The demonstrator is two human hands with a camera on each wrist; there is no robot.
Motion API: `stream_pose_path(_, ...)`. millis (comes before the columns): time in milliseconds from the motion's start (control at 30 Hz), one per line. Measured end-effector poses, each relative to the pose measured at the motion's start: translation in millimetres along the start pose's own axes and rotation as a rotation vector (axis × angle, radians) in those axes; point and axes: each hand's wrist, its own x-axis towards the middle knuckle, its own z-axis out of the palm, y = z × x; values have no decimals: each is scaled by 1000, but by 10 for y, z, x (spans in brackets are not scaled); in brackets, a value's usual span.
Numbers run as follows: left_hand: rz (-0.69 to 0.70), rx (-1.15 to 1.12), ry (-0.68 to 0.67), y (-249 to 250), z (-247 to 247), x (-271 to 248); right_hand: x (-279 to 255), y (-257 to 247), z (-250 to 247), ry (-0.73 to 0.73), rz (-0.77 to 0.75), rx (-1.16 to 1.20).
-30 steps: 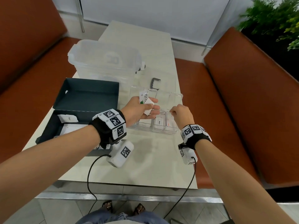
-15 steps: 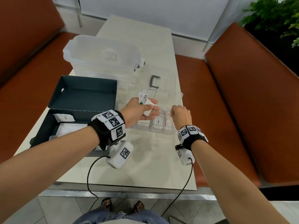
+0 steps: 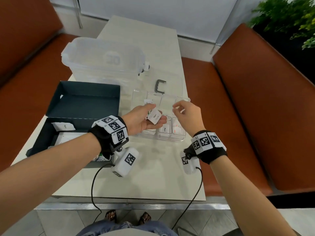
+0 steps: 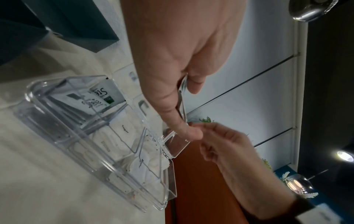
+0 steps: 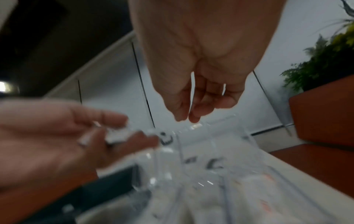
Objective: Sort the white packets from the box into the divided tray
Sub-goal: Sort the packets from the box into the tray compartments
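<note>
My left hand [image 3: 157, 112] is held palm up over the clear divided tray [image 3: 183, 139], thumb pressing down on a few white packets [image 3: 154, 117]; the top one reads Pepper. In the left wrist view the thumb [image 4: 188, 131] pins the packet edges [image 4: 181, 98]. My right hand [image 3: 179, 109] hovers just right of it above the tray, fingers loosely curled and holding nothing, as the right wrist view [image 5: 184, 119] confirms. White packets lie in the tray's near compartments [image 3: 165, 129], and a Stevia packet [image 4: 103, 95] leans in a far one. More packets [image 3: 64, 126] sit in the dark box [image 3: 81, 103] at left.
A clear lidded storage tub [image 3: 105, 62] stands behind the box. A grey C-shaped clip [image 3: 160, 86] lies beyond the tray. Orange benches [image 3: 255, 116] flank the pale table [image 3: 153, 176]. A plant [image 3: 289, 19] is at the far right.
My right hand has lifted out of the tray's near right compartment and come up beside the left. The left hand has turned palm up, showing the Pepper packet on top.
</note>
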Motion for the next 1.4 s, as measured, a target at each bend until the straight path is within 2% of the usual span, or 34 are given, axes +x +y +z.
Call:
stream_pose_path(167, 53, 11, -48, 37, 77, 14, 7, -381, -39, -241, 46, 263)
stream_pose_path(300, 98, -31, -40, 50, 91, 30, 49, -423, -107, -231, 77, 439)
stream_pose_path(500, 154, 90, 81, 77, -81, 39, 222, -231, -253, -68, 64, 288)
stream_pose_path(567, 153, 122, 89, 77, -143, 28, 232, -163, -223, -102, 50, 200)
stream_pose_path(767, 154, 164, 112, 62, -186, -1, 229, -135, 23, -361, -49, -139)
stream_pose_path(933, 140, 195, 111, 38, -185, -15, 271, -149, 204, -487, -36, -363)
stream_pose_path(1133, 130, 194, 121, 25, -231, -39, 235, -77, 336, -520, 8, -409)
stream_pose_path(1400, 117, 190, 136, 49, -277, -56, 135, 67, 486, -412, -27, -428)
